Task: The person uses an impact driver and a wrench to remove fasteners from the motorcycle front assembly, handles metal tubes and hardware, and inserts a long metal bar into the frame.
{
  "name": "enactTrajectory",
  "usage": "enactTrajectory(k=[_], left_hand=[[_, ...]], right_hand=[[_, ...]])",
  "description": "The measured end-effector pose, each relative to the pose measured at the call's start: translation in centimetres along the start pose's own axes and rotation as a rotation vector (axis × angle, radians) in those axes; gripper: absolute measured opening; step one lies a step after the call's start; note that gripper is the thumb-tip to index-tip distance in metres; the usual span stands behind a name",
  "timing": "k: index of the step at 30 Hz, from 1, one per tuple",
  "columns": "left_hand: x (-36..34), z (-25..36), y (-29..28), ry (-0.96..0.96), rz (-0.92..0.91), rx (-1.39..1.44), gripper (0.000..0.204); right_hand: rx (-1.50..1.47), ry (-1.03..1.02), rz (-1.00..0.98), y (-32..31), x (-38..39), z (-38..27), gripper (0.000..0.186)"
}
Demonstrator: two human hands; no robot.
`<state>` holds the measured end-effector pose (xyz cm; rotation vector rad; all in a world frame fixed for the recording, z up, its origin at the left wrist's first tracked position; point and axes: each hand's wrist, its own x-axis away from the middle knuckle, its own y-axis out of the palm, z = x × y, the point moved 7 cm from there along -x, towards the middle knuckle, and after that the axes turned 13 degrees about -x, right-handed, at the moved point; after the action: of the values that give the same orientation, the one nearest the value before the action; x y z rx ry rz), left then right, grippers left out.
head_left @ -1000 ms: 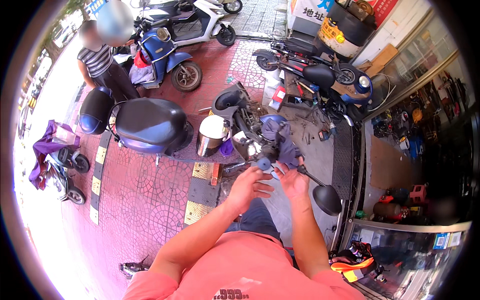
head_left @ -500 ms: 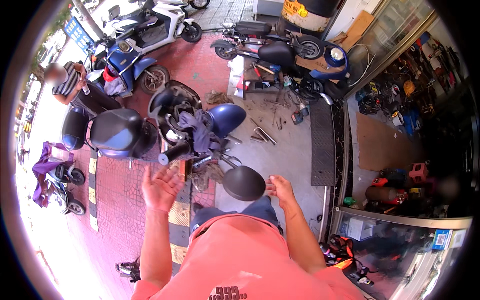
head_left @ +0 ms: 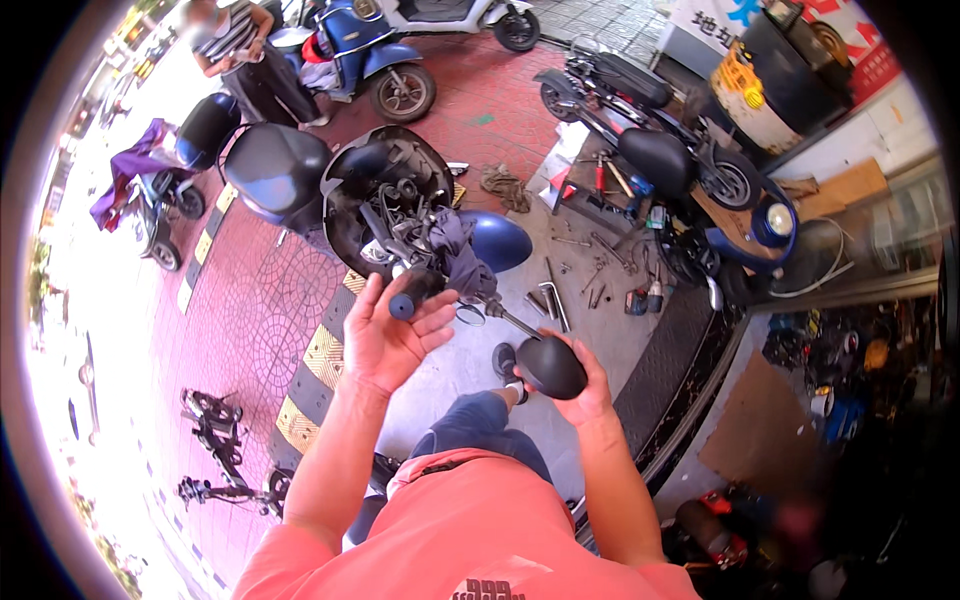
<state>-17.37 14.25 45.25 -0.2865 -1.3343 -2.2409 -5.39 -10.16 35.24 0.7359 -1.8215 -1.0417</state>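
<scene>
A dark blue scooter with its front cover off stands in front of me; its seat (head_left: 275, 165) points left and its blue front fender (head_left: 500, 243) right. A grey cloth (head_left: 452, 243) hangs over the bare handlebar area. My left hand (head_left: 385, 335) is open, palm up and fingers spread, right beside the black handlebar grip (head_left: 408, 300). The black rear-view mirror (head_left: 550, 367), still on its stalk, lies in my right hand (head_left: 590, 388), whose fingers curl round its right edge and are partly hidden behind it.
Wrenches (head_left: 555, 305), a cordless drill (head_left: 645, 297) and small parts lie on the concrete. A stripped scooter (head_left: 655, 160) stands beyond. A rag (head_left: 505, 187) lies on red paving. A person (head_left: 240, 50) stands far left. A black-and-yellow ramp strip (head_left: 322, 353) runs past my left arm.
I have turned and stepped closer to the scooter. My left hand has risen to the handlebar grip, and my right hand has closed round the mirror, which it was only beside before.
</scene>
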Motion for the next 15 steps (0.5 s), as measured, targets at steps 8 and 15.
enactTrajectory(k=[8, 15], left_hand=[[-2.9, -3.4, 1.4, 0.082, 0.385, 0.008, 0.057], [-2.5, -4.6, 2.4, 0.260, 0.685, 0.002, 0.067]], right_hand=[[0.506, 0.197, 0.133, -1.4, -3.2, -10.8, 0.057], [0.939, 0.312, 0.331, -12.8, -7.5, -17.0, 0.049]])
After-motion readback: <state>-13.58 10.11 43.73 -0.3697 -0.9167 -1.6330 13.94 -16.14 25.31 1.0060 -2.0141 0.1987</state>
